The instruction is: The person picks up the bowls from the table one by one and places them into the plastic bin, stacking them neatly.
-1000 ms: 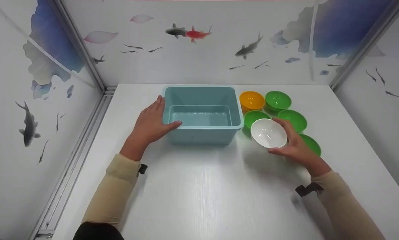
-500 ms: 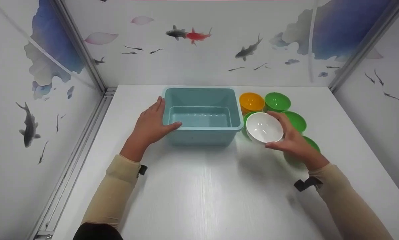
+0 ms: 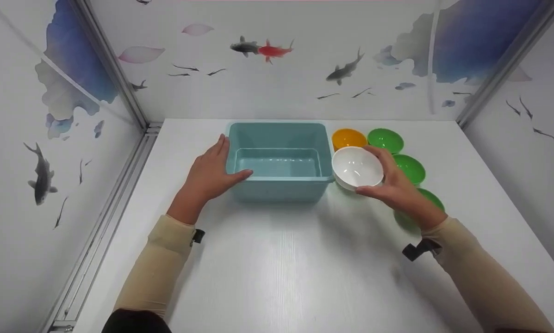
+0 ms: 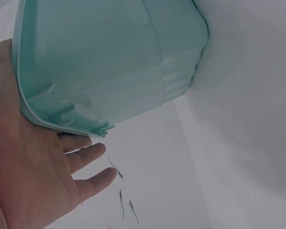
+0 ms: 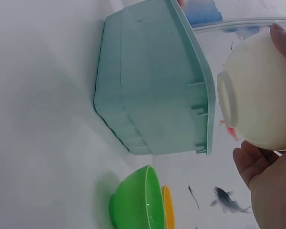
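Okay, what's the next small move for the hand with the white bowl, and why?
Probably carry the white bowl a bit further left over the teal bin: the right hand holds it beside the bin's right rim, and the left hand steadies the bin.

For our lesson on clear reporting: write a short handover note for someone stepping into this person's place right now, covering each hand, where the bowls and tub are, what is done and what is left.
Left hand: open, flat against the left side of the teal tub, thumb on its front rim.
Right hand: grips the white bowl, lifted off the table beside the tub's right rim, not yet over it.
Tub: nothing inside.
On the table right of the tub: an orange bowl and green bowls; one green bowl sits partly hidden under the white one.
Done: white bowl picked up.
Left: probably set it in the tub, then the others.
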### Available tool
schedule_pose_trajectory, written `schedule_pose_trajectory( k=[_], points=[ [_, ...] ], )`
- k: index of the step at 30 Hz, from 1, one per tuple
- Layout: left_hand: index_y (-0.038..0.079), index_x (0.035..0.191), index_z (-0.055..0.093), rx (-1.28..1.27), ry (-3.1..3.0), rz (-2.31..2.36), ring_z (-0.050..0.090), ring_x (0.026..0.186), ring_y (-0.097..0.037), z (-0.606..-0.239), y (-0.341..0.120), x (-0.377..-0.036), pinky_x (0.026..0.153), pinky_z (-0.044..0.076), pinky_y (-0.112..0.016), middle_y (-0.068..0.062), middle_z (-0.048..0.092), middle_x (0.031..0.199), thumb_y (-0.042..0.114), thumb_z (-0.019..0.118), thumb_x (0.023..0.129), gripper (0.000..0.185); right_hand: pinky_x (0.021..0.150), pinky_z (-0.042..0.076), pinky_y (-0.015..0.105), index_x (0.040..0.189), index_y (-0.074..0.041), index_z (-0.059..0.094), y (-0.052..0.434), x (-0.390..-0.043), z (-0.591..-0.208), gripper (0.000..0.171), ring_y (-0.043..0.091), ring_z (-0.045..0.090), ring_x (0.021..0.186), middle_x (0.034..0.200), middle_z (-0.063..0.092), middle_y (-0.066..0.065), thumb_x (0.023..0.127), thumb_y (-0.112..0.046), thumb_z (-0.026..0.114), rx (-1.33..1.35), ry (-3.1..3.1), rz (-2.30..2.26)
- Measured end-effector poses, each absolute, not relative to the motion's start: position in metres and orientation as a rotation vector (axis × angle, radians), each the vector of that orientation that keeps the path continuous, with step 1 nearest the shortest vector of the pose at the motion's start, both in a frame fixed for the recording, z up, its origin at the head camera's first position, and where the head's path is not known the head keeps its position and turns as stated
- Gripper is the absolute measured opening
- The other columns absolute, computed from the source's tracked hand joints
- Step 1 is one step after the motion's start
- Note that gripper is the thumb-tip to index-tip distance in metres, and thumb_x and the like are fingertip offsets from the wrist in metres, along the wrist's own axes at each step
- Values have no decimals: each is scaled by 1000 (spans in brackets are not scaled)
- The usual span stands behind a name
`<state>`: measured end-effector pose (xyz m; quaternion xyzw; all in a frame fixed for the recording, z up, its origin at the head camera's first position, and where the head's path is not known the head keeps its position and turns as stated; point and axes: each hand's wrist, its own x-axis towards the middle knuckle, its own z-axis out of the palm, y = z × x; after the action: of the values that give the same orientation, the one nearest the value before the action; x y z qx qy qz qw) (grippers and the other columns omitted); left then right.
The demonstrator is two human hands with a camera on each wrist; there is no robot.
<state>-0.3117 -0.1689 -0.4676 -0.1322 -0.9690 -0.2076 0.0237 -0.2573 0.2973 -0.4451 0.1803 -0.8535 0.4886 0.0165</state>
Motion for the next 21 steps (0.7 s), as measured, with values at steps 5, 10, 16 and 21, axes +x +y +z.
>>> schedule_pose_trajectory(
  k=[5,10,16,21],
  points=[
    [2,176,14,-425,-3000,-625,26,167,-36,-467,-170,-312,130,30,-60,-15,15,185,92,52,93,128,119,42,62,168,-5,35,287,-262,-439,100,35,47,145,162,42,14,89,-18,95,531,-2607,1515],
    [3,177,13,-420,-2996,-651,26,167,-37,-467,-170,-313,129,30,-62,-15,15,185,89,54,94,126,117,43,52,169,-6,36,280,-268,-430,101,32,46,145,162,43,13,88,-14,96,547,-2561,1545],
    [3,177,12,-412,-2996,-661,26,167,-37,-468,-170,-313,129,30,-63,-14,15,185,85,57,96,124,114,46,40,169,-7,35,270,-280,-422,104,28,47,145,162,45,11,86,-13,98,575,-2546,1612],
    [4,177,12,-412,-3002,-647,27,167,-37,-468,-169,-313,129,31,-62,-14,15,185,90,53,94,127,120,43,51,170,-5,32,260,-290,-415,108,28,47,147,163,44,12,86,-16,99,580,-2575,1623]
  ],
)
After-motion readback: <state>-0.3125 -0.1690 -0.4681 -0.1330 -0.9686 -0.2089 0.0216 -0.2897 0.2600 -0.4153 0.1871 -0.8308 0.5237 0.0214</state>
